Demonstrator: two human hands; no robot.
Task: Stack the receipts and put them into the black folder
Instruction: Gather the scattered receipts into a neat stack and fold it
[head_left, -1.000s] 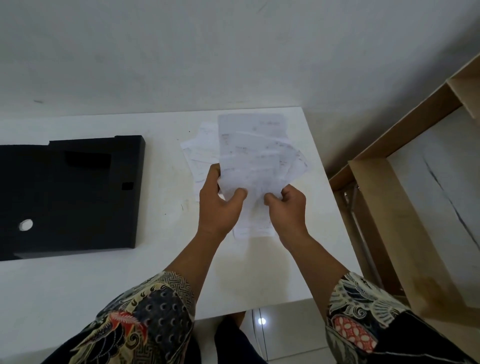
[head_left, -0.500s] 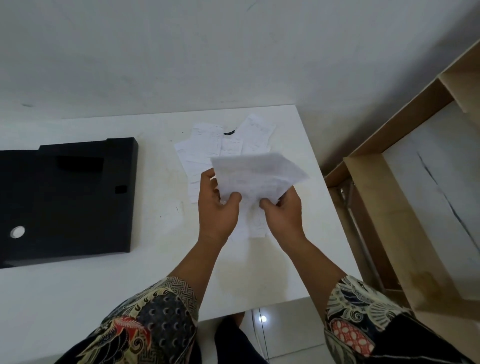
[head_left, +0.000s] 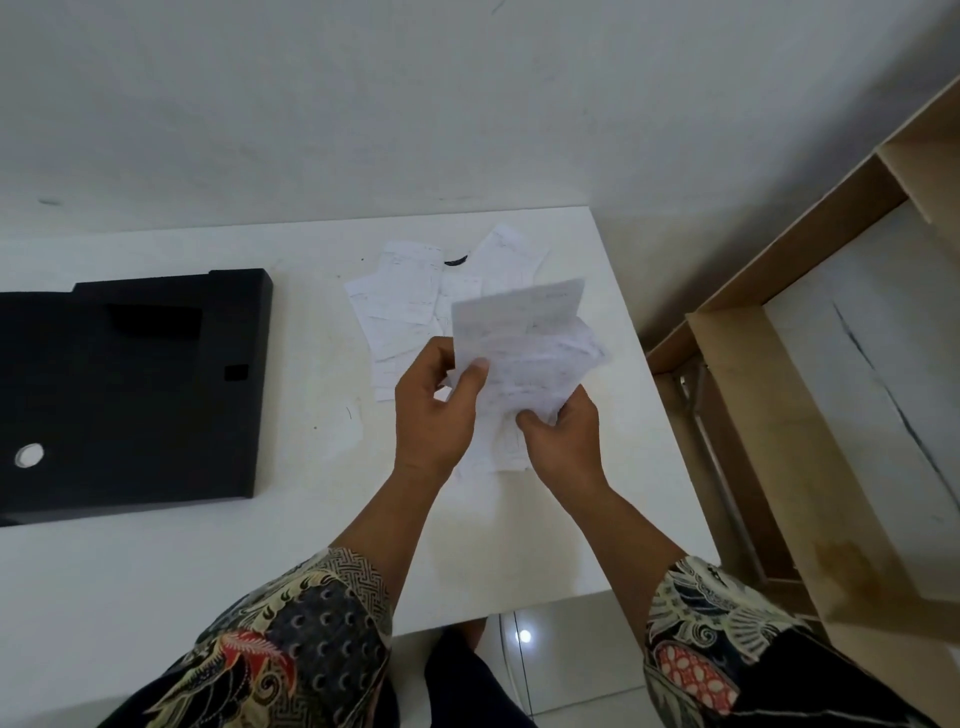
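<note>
I hold a loose bundle of white receipts (head_left: 524, 353) above the table's right part. My left hand (head_left: 434, 410) pinches its left edge with the thumb on top. My right hand (head_left: 563, 441) grips its lower right corner. Several more receipts (head_left: 402, 296) lie spread on the white table (head_left: 291, 519) just behind the bundle, and one lies under my hands. The black folder (head_left: 130, 384) lies flat and closed at the table's left, apart from both hands.
A small dark curved object (head_left: 456, 261) lies among the far receipts. The table's right edge runs close to my right hand. Beyond it stands a wooden shelf frame (head_left: 769, 415). A white wall rises behind the table.
The held receipts tipped down flat half a second ago and now stand up again, tilted right. My left thumb has shifted higher on the bundle's left edge.
</note>
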